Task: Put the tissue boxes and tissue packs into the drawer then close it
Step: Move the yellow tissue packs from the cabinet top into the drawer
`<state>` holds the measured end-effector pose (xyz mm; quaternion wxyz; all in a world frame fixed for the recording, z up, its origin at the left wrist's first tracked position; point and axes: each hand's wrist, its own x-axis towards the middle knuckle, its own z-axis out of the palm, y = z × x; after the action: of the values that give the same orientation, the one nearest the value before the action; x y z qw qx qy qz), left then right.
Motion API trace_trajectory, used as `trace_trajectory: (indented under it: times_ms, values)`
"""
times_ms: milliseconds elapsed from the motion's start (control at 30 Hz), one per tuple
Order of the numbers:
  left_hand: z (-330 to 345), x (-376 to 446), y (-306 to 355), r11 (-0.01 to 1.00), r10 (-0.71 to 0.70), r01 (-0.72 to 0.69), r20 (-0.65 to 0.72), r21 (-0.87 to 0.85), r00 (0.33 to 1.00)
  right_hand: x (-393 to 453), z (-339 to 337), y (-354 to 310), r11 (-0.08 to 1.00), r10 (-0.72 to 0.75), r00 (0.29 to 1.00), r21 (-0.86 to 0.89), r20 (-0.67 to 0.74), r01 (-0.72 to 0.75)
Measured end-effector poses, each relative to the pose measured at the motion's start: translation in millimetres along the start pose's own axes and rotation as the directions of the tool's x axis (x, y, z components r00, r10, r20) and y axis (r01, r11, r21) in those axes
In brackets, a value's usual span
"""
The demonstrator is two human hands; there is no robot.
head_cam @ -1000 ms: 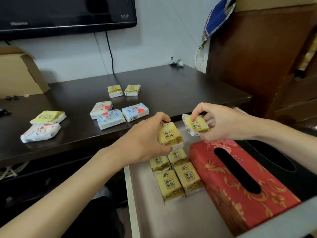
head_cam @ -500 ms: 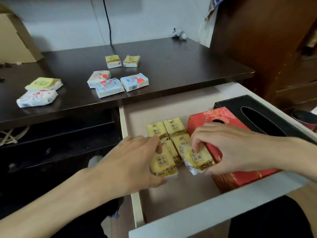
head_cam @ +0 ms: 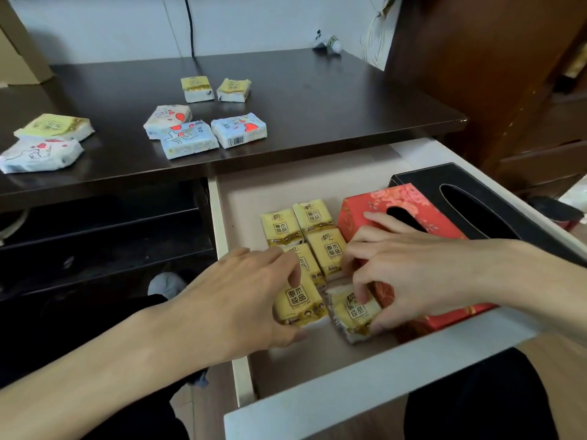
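Tissue packs: two loose at far left of dark wooden desk top (head_cam: 317, 100), a pale yellow-green plastic-wrapped pack (head_cam: 55, 127) lying against a white pack with red hearts (head_cam: 41, 154). Further right, cluster of three blue-and-white heart-print packs (head_cam: 203, 130), touching one another, near desk front edge. Behind them, pair of small yellow packs (head_cam: 216, 89) side by side, well back from the edge. Black cable (head_cam: 190, 30) hanging down wall behind desk.

Below desk edge, white open drawer (head_cam: 349, 389) pulled out toward viewer. Inside, block of four small yellow packs with printed labels (head_cam: 305, 236), set two by two, right column close beside red floral tissue box (head_cam: 409, 208). Black tissue box with oval slot (head_cam: 486, 204) just beside the red one, along drawer's right wall.

Left hand (head_cam: 241, 306) inside drawer, fingers curled and closed around a fifth yellow pack (head_cam: 298, 301), at near end of left column. Right hand (head_cam: 409, 268) pinching a sixth yellow pack (head_cam: 354, 312) from above, fingertips closed on it, pack tilted, wrist lying over red box.

Bare drawer floor at left beside the packs, behind them toward the desk, and a strip in front before the white front panel.
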<state>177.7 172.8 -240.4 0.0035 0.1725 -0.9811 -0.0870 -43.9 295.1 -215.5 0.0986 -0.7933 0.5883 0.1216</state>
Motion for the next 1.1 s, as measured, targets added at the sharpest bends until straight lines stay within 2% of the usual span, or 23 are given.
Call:
trace_trajectory:
  times_ms: [100, 200, 267, 333, 433, 600, 800, 900, 1000, 1100]
  values:
    - [3, -5, -3, 1.0, 0.017, -0.016, 0.012, -0.027, 1.0, 1, 10, 4, 0.997, -0.028, 0.992, -0.068, -0.122, 0.02]
    - [8, -5, -2, 0.995, 0.073, -0.071, 0.019, -0.065, 0.997, 7, 7, 11, 0.993, 0.067, 0.967, 0.111, -0.245, -0.04]
    - [12, -1, 1, 0.992, 0.115, -0.113, 0.029, -0.061, 0.993, 15, 3, 19, 0.989, 0.109, 0.951, 0.131, -0.289, -0.074]
    - [16, 6, 5, 0.987, 0.158, -0.156, 0.053, -0.039, 0.986, 25, 2, 24, 0.991, 0.121, 0.952, 0.088, -0.281, -0.1]
    - [21, 13, 7, 0.977, 0.21, -0.212, 0.075, 0.017, 0.975, 34, 6, 26, 0.993, 0.113, 0.974, -0.017, -0.199, -0.118]
    - [26, 19, 11, 0.969, 0.229, -0.234, 0.074, 0.077, 0.971, 33, 13, 32, 0.991, 0.104, 0.977, -0.062, -0.188, -0.117]
    - [29, 23, 15, 0.959, 0.245, -0.246, 0.018, 0.142, 0.969, 35, 12, 34, 0.992, 0.09, 0.982, -0.069, -0.169, -0.103]
    - [24, 22, 14, 0.956, 0.252, -0.247, -0.009, 0.16, 0.968, 37, 6, 34, 0.997, 0.069, 0.967, -0.013, -0.246, -0.075]
    - [12, 20, 6, 0.97, 0.211, -0.207, -0.022, 0.126, 0.977, 42, 2, 37, 0.997, 0.07, 0.938, 0.05, -0.34, -0.056]
    - [-7, 29, -13, 0.997, 0.077, -0.075, -0.055, 0.034, 0.996, 58, -6, 43, 0.99, 0.122, 0.929, 0.106, -0.348, -0.091]
